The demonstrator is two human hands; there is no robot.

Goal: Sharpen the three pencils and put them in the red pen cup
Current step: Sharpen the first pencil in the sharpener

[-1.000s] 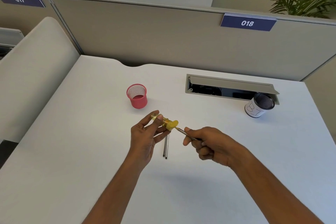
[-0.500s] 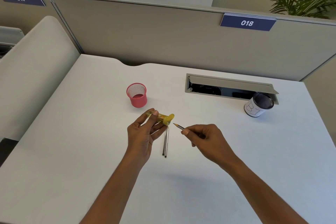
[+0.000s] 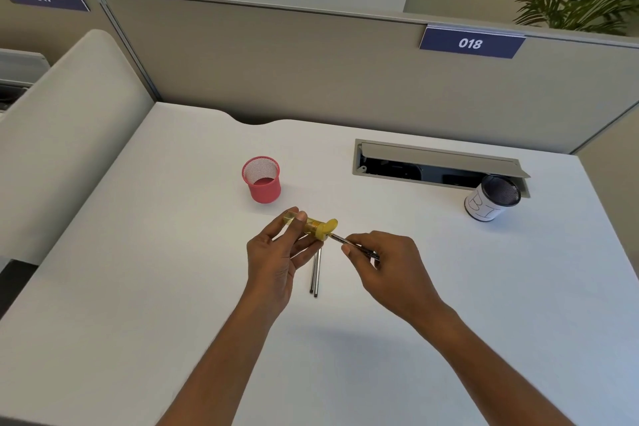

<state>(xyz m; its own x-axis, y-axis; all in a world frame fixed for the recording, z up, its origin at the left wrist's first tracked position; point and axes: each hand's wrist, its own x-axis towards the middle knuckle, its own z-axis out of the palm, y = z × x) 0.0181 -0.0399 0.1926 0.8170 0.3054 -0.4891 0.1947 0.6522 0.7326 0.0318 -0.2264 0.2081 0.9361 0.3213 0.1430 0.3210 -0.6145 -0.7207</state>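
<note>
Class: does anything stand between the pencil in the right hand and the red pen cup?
Yes: the yellow sharpener, held by the left hand, lies on that line, with the pencil at its opening. The red pen cup stands open beyond.

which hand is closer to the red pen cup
Left. The left hand, holding the yellow sharpener, is just in front of the red pen cup; the right hand, pinching a pencil, is farther off to the right.

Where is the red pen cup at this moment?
Head view: the red pen cup stands upright on the desk, left of centre, just beyond the left hand holding the yellow sharpener and well left of the cable hatch.
</note>
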